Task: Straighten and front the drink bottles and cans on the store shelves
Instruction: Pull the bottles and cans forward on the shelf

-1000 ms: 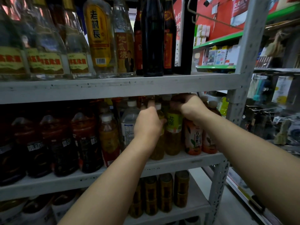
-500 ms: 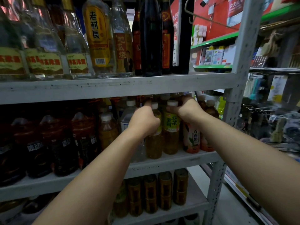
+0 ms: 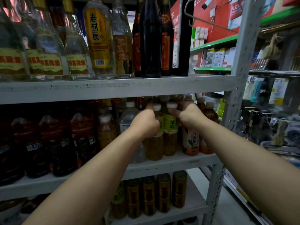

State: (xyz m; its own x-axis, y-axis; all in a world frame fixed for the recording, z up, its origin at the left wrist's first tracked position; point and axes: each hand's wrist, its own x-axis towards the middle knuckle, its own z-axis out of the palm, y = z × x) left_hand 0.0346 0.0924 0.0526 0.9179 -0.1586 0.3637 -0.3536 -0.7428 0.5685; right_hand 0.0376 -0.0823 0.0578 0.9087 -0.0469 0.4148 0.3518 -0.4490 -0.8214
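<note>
Now, both hands on the tea bottles at the middle shelf's right end

Right then, the left hand (image 3: 144, 125) is curled round the shoulder of a white-capped tea bottle (image 3: 154, 148), with one finger poking up beside the cap. The right hand (image 3: 189, 115) wraps the neck of the jasmine tea bottle (image 3: 170, 140) next door, thumb just under its white cap. That yellow-green label reads 茉莉. Both bottles stand upright, touching side by side, near the front edge of the middle shelf (image 3: 178, 161).

Just right of them is a peach-coloured bottle (image 3: 190, 142), its label too small to read. To the left stands a clear water bottle (image 3: 128, 116), and further along that shelf a row of big dark bottles (image 3: 56, 143) whose white print is blurred.

Up on the top shelf (image 3: 113, 88) the writing is plainer. A yellow-labelled bottle (image 3: 97, 38) says 老村長, and its neighbour (image 3: 123, 54) says 地瓜烧, beside a tall dark bottle (image 3: 150, 46). The top shelf's edge hangs low over the caps, so the rear bottles are half hidden. Down below, stacked gold cans (image 3: 164, 192) sit at the bottom shelf's right end.
</note>
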